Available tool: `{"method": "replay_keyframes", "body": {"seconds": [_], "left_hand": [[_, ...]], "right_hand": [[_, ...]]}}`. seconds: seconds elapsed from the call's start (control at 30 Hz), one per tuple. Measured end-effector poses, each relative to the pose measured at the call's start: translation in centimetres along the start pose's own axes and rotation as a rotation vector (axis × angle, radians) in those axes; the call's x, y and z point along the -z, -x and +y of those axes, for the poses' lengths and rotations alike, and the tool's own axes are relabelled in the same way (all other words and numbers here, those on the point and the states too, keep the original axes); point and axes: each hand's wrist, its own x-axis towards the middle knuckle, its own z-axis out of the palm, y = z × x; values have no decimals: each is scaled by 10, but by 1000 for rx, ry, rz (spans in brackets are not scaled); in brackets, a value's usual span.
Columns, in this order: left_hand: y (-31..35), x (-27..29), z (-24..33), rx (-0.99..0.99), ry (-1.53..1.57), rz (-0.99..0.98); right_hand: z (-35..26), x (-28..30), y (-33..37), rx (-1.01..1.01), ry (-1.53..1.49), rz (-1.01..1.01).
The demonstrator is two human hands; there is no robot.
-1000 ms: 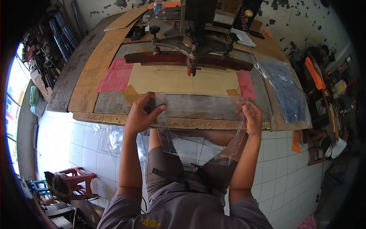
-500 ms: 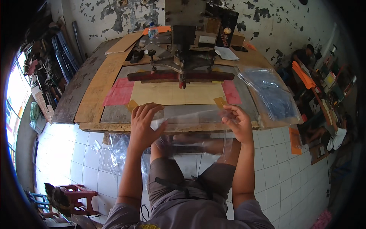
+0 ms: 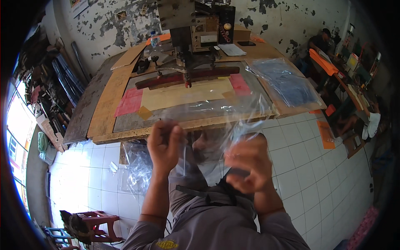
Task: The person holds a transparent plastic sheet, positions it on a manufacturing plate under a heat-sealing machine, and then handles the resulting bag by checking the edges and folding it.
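A thin clear plastic sheet point(image 3: 248, 118) spans between my hands over the table's front edge, creased and bunched on its right side. My left hand point(image 3: 166, 145) is closed on its left part, thumb up. Lower and nearer to me, my right hand point(image 3: 249, 163) is curled where the bunched plastic meets it; motion blurs its fingers. Beyond the sheet, a pale yellow panel point(image 3: 175, 96) lies on the press bed, with pink pieces point(image 3: 128, 101) at its ends. Above the panel hangs the long red-edged bar point(image 3: 196, 76) of a press.
A stack of clear plastic sheets point(image 3: 287, 83) lies on the table's right. A control box point(image 3: 205, 35) and a bottle point(image 3: 155, 41) stand at the back. Crumpled plastic point(image 3: 141, 166) hangs below the front edge. A red stool point(image 3: 100, 225) is at lower left; another person point(image 3: 321, 43) sits far right.
My right hand has come down and toward me, and the plastic's right side has bunched up. My left hand has turned and closed. The whole view has swung a little.
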Motion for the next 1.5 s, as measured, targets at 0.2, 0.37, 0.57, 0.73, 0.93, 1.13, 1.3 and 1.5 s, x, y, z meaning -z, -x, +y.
{"method": "replay_keyframes", "body": {"seconds": [0.2, 0.37, 0.57, 0.73, 0.93, 1.13, 1.3, 1.5], "left_hand": [[9, 17, 23, -224, 75, 134], [30, 13, 33, -411, 15, 155], [46, 28, 25, -544, -104, 315], [47, 39, 25, -426, -71, 418], [30, 32, 24, -267, 74, 589], [8, 26, -8, -129, 94, 360], [-10, -11, -35, 10, 156, 88], [-73, -70, -64, 146, 272, -222]], "right_hand": [[14, -41, 104, -422, -670, -622], [40, -91, 153, -695, -541, -162], [51, -113, 156, -835, -971, 140], [48, -110, 153, -670, -782, 238], [52, -66, 142, -591, -583, -95], [41, -57, 99, -393, -989, 132], [48, -53, 62, -450, -1205, 202], [98, -76, -18, -224, -1262, 316]]}}
